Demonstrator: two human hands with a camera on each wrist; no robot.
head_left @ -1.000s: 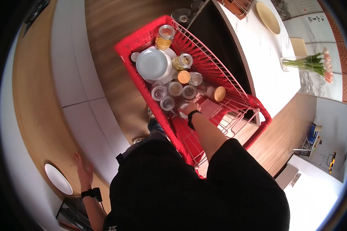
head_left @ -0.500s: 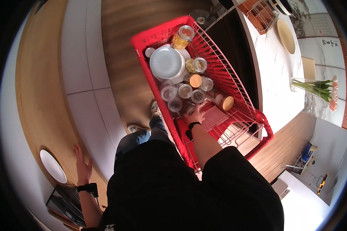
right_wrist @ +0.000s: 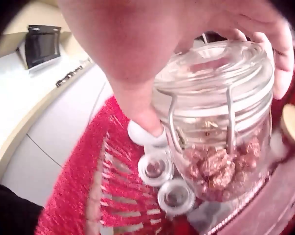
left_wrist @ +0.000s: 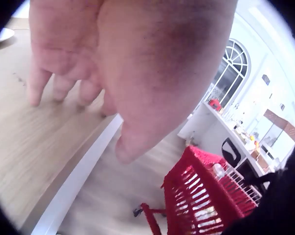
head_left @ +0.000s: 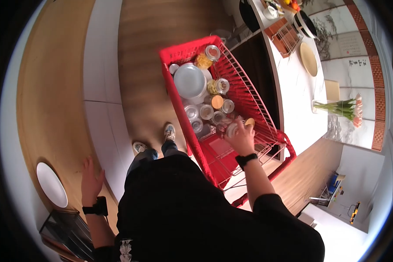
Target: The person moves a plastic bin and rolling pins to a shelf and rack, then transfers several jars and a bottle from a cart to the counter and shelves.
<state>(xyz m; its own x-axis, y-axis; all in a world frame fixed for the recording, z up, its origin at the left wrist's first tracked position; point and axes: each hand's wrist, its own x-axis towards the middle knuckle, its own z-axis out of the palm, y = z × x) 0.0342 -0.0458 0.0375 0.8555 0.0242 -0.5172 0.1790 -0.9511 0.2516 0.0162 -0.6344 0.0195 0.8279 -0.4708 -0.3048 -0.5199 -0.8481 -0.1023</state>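
My right hand (head_left: 242, 139) grips a clip-top glass jar (right_wrist: 220, 117) round its lid, over the near part of the red shopping cart (head_left: 196, 150). Reddish-brown lumps lie inside that jar in the right wrist view, where thumb and fingers of the hand (right_wrist: 137, 54) span the lid. In the cart stand several small glass jars (head_left: 206, 112), a jar with yellow contents (head_left: 204, 60), wooden-lidded jars (head_left: 217, 102) and a stack of plates (head_left: 190, 81). On the wooden counter (left_wrist: 35, 142) rest the fingertips of my left hand (head_left: 91, 180), which holds nothing.
A white plate (head_left: 52, 184) lies on the wooden counter beside a dark rack (head_left: 67, 233). Along the cart's right side runs a white marble counter (head_left: 299, 94) with a wire rack (head_left: 286, 40), a cream plate (head_left: 308, 59) and pink flowers (head_left: 349, 108).
My right hand has risen from among the jars and moved right, bringing the gripped jar up with it. The left hand stays on the counter, while the head view has shifted.
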